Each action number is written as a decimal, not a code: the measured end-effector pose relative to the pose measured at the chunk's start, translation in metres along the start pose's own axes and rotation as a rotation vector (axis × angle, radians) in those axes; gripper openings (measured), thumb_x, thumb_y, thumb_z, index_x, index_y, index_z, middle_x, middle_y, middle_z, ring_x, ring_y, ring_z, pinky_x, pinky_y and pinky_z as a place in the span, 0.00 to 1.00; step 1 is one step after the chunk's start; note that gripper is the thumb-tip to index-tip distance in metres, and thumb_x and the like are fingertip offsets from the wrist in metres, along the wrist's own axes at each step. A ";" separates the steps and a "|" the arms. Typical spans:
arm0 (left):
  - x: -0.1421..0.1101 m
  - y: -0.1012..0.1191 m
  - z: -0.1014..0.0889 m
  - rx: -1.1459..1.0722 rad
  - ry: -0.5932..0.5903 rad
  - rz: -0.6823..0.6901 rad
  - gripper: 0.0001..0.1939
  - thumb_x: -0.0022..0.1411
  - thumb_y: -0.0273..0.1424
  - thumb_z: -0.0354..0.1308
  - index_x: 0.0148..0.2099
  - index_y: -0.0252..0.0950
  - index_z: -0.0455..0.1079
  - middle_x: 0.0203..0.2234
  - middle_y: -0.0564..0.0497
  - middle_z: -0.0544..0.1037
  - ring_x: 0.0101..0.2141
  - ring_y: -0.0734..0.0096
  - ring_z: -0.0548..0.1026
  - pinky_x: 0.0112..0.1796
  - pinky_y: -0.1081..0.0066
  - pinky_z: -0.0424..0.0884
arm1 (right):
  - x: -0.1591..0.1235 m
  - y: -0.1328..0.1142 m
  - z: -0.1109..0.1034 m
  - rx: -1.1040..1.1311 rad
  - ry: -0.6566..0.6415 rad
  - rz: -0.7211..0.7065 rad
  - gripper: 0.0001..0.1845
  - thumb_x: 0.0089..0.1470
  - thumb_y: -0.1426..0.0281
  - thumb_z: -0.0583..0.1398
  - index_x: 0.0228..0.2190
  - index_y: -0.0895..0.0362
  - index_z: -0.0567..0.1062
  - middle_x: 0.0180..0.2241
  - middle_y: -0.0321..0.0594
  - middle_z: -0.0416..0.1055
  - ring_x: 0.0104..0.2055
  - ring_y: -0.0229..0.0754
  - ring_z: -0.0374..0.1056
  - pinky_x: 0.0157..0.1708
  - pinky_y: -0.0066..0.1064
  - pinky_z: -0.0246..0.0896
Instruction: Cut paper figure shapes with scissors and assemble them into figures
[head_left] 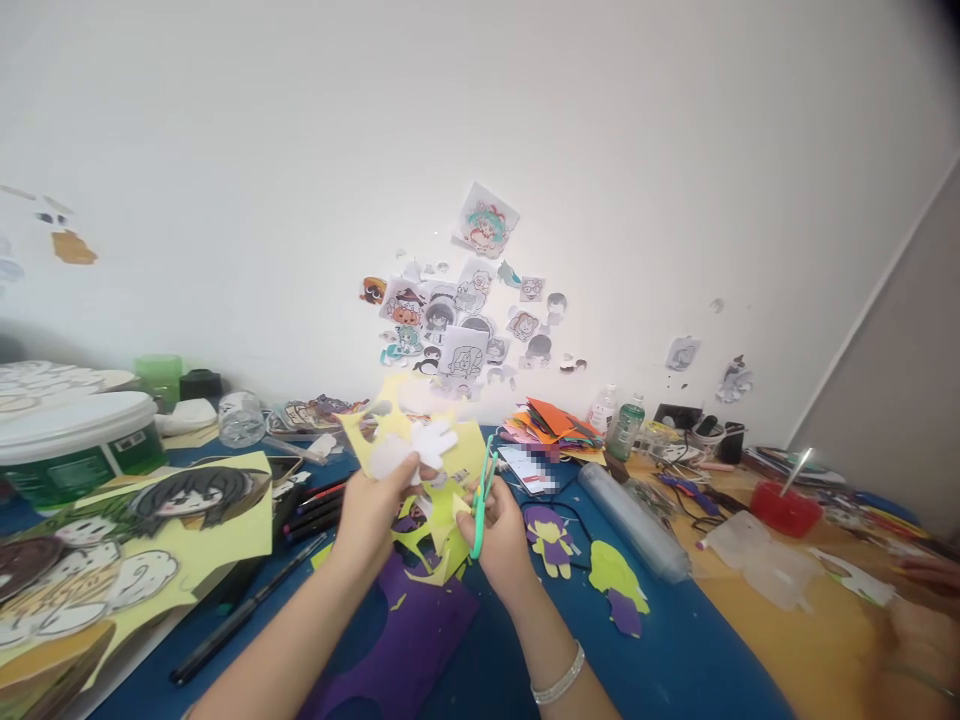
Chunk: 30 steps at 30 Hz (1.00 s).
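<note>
My left hand [373, 515] pinches a white paper cutout [433, 442] with rounded lobes, together with a ragged sheet of pale yellow paper [358, 432]. Mint-green scissors [481, 505] are in my right hand [501, 535], blades pointing up, and its thumb is beside a yellow paper edge. Beneath both hands lie yellow-green paper scraps [442, 560] and a purple sheet [405, 640] with cut-out curves. To the right of my right hand, a purple and yellow paper doll figure [551, 540] and a lime and purple paper piece [619, 580] rest on the blue mat.
Drawings on yellow card [225, 500] and a white-lidded tub [75, 430] stand left, with black pens [247, 605] nearby. A clear plastic roll [634, 520], orange papers [555, 420] and a red container [786, 508] are right. Another person's hand [926, 640] is at far right.
</note>
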<state>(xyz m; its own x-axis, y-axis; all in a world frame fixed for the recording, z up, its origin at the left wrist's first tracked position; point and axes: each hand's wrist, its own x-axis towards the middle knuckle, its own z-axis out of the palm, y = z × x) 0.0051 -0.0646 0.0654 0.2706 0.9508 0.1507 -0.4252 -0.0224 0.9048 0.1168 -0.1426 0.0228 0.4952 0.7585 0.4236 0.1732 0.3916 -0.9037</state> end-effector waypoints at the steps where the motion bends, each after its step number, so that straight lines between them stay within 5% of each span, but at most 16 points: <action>1: 0.003 0.003 -0.002 -0.043 0.025 0.015 0.17 0.40 0.34 0.65 0.34 0.31 0.70 0.25 0.49 0.77 0.29 0.67 0.75 0.29 0.73 0.70 | -0.001 0.000 0.000 -0.013 -0.012 0.010 0.15 0.38 0.74 0.61 0.32 0.56 0.66 0.27 0.33 0.64 0.28 0.35 0.63 0.28 0.25 0.60; 8: 0.011 0.008 -0.007 -0.164 -0.045 -0.075 0.16 0.42 0.31 0.65 0.36 0.31 0.70 0.27 0.49 0.77 0.30 0.70 0.75 0.30 0.76 0.72 | -0.006 -0.013 0.002 -0.045 -0.273 0.067 0.15 0.37 0.73 0.64 0.30 0.57 0.67 0.25 0.35 0.68 0.29 0.39 0.66 0.32 0.30 0.62; 14: -0.001 -0.008 0.003 -0.144 -0.163 -0.095 0.20 0.44 0.33 0.65 0.41 0.33 0.69 0.34 0.47 0.77 0.31 0.69 0.75 0.30 0.74 0.72 | 0.001 -0.005 -0.003 0.123 -0.001 -0.012 0.19 0.41 0.67 0.64 0.35 0.56 0.64 0.32 0.40 0.72 0.37 0.42 0.68 0.40 0.35 0.61; 20: -0.024 -0.020 0.019 -0.031 -0.304 -0.184 0.21 0.45 0.40 0.63 0.38 0.30 0.70 0.34 0.43 0.78 0.31 0.65 0.76 0.30 0.70 0.72 | 0.006 0.002 -0.009 0.169 0.296 0.026 0.23 0.39 0.60 0.65 0.35 0.56 0.64 0.28 0.36 0.67 0.33 0.41 0.68 0.32 0.31 0.62; 30: -0.032 -0.021 0.022 0.050 -0.383 -0.234 0.23 0.44 0.39 0.64 0.41 0.31 0.68 0.37 0.40 0.76 0.31 0.63 0.76 0.32 0.69 0.71 | 0.008 -0.004 -0.014 0.220 0.385 0.011 0.22 0.38 0.62 0.65 0.34 0.55 0.62 0.25 0.32 0.64 0.28 0.38 0.67 0.29 0.30 0.62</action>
<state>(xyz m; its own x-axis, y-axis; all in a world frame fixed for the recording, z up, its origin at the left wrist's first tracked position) 0.0247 -0.1011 0.0504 0.6586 0.7494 0.0681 -0.2748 0.1553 0.9489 0.1322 -0.1452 0.0290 0.7839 0.5306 0.3223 0.0010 0.5180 -0.8554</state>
